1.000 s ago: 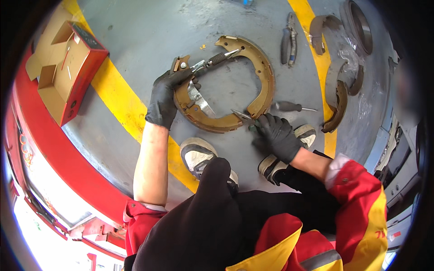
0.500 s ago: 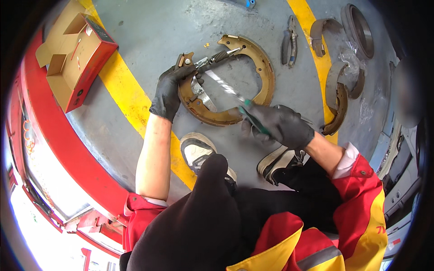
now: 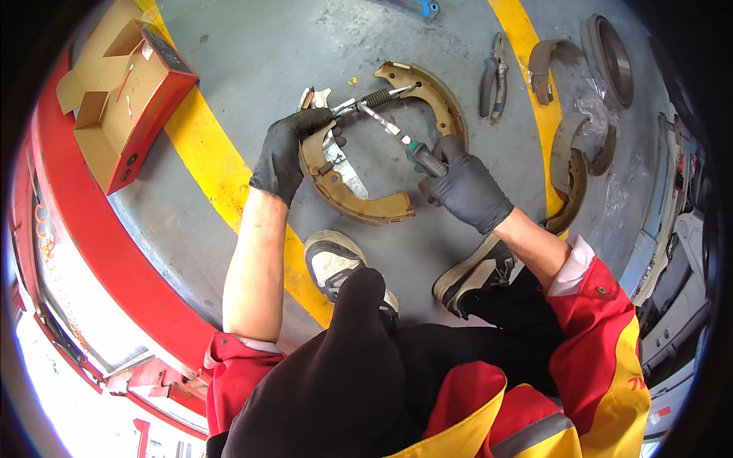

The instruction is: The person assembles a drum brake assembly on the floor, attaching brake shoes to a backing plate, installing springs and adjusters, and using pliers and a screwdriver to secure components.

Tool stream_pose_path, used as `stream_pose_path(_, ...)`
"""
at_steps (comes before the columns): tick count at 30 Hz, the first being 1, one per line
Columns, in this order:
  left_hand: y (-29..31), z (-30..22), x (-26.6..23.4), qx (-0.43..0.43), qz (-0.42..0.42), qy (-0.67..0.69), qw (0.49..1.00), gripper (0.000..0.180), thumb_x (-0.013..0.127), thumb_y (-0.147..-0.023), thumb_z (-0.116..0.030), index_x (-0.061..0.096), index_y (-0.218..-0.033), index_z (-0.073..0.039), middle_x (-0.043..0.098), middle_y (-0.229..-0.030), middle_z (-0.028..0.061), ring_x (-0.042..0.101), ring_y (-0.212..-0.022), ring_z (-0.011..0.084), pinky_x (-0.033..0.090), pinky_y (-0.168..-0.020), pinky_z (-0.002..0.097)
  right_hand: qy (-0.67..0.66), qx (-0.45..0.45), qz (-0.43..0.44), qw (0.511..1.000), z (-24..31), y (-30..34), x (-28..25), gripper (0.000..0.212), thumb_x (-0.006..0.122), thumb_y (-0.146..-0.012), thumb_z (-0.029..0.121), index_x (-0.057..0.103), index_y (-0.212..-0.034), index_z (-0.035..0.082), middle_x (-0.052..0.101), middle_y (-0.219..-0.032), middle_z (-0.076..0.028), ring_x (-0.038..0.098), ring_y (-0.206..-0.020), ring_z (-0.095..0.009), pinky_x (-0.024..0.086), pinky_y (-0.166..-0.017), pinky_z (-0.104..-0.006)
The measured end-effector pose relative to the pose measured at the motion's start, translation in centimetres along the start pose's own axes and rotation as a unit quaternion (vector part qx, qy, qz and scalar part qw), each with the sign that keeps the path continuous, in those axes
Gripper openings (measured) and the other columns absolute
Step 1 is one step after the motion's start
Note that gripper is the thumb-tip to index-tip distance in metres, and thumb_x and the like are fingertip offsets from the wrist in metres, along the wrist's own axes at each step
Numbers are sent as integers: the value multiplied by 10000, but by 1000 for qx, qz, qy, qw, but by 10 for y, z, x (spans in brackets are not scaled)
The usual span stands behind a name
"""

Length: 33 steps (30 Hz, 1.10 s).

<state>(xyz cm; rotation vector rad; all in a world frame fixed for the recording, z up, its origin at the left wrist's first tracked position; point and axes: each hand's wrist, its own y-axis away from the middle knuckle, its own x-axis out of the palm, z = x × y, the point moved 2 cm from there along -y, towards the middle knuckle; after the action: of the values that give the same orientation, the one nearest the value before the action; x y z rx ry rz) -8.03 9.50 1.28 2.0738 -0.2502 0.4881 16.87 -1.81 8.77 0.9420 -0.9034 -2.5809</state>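
Head view: on the grey floor (image 3: 290,46), two curved brown brake shoes lie before the person, between the two yellow stripes. The left hand (image 3: 284,156), in a black glove, has its grip clamped on the upper part of the left brake shoe (image 3: 347,202), near the left end of the adjuster rod (image 3: 376,98). A bright metal lever (image 3: 347,174) lies along that shoe's inner side. The rod, carrying a dark coil spring, spans to the upper part of the right brake shoe (image 3: 426,84), whose lower part is hidden behind the right hand. The right hand (image 3: 467,187), likewise gloved, has its grip clamped on the handle of a green-and-black screwdriver (image 3: 424,158); the shaft points up and left, with its tip at the rod. Whether tip and rod touch cannot be told. Toward the floor's far right, pliers (image 3: 494,80) lie just left of the right yellow stripe (image 3: 534,76); past them are further curved shoes (image 3: 571,195), clear plastic wrap (image 3: 594,107) and a dark metal ring (image 3: 611,61). An opened red cardboard box (image 3: 145,130) stands at the floor's left edge, beside a red frame (image 3: 99,229).
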Motion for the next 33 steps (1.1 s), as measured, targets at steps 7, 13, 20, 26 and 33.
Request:
stream_pose_path(7, -4, 0, 1, -1, 8, 5, 1000, 279, 612, -959, -112, 661, -1124, 107, 726, -950, 173, 730, -784, 256, 606, -755, 339, -43, -21, 88, 995, -14, -4, 18, 367, 642, -875, 4, 650, -1239, 51, 733, -1032, -86, 702, -1005, -221, 552, -897, -342)
stream_pose_path(13, -4, -5, 3, -6, 14, 9, 1000, 267, 600, -966, -101, 654, -1126, 106, 727, -953, 179, 728, -776, 255, 614, -747, 339, -58, 10, 93, 994, 10, 3, 13, 193, 598, -967, 145, 711, -1089, 46, 731, -909, -140, 706, -875, -261, 543, -835, -366)
stream_pose_path(20, -7, -7, 0, -25, 22, 22, 999, 259, 593, -964, -89, 637, -1132, 103, 725, -933, 183, 730, -764, 257, 623, -741, 349, -60, 4, 33, 998, 8, 2, 19, 385, 540, -1061, 340, 740, -1007, 16, 741, -890, -178, 705, -801, -293, 536, -811, -382)
stream_pose_path(26, -2, -10, 7, -5, 11, 11, 1000, 256, 587, -967, -87, 635, -1132, 104, 725, -918, 185, 734, -749, 264, 629, -725, 349, -76, 37, 71, 994, 6, -11, 19, 204, 732, -880, 112, 730, -1060, 15, 742, -959, -104, 691, -841, -171, 547, -799, -321)
stream_pose_path(33, -3, -9, 6, -9, 10, 11, 1000, 254, 591, -961, -88, 644, -1120, 102, 726, -919, 186, 734, -748, 260, 630, -722, 345, -40, 12, 81, 996, 8, -7, 22, 295, 544, -1037, 241, 692, -1238, 83, 759, -987, -148, 722, -878, -287, 543, -844, -375)
